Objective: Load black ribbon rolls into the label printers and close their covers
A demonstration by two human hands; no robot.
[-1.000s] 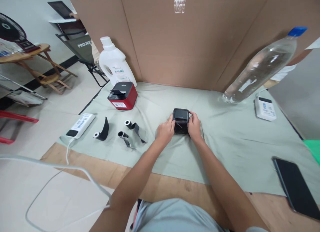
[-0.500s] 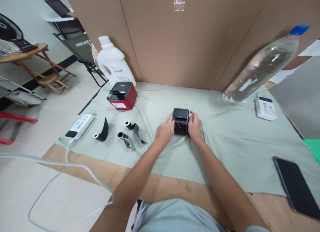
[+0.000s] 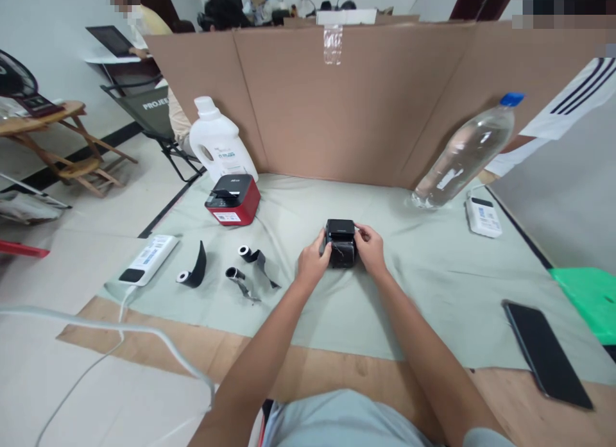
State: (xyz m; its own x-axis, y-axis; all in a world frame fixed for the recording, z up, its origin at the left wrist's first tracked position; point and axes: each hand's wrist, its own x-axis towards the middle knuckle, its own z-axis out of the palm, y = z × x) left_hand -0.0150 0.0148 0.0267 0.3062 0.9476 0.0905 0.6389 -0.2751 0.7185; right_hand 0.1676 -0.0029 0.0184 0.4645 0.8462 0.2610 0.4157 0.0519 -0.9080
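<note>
At the middle of the cloth-covered table stands a small black box-shaped device [image 3: 342,253], which looks like a receipt printer. My left hand [image 3: 314,257] grips its left side, with the thumb near the front. My right hand [image 3: 369,247] holds the right side, its fingers bent against the upper right edge. What lies under those fingertips is too small to tell. To the left lie a black roll with a white core [image 3: 192,269], a second black roll [image 3: 237,277] and a third one [image 3: 251,254], each with a loose strip trailing from it.
A red-and-black box-shaped device [image 3: 235,201] stands before a white jug [image 3: 222,141]. A water bottle [image 3: 464,155] leans on the cardboard screen [image 3: 337,113]. White power banks [image 3: 150,261] lie at both sides, a phone [image 3: 546,354] front right. Two people are beyond the screen.
The view has tilted upward, showing more behind the cardboard. My right fingers, one of them raised before, now bend against the device's upper right edge. Both hands stay on the device.
</note>
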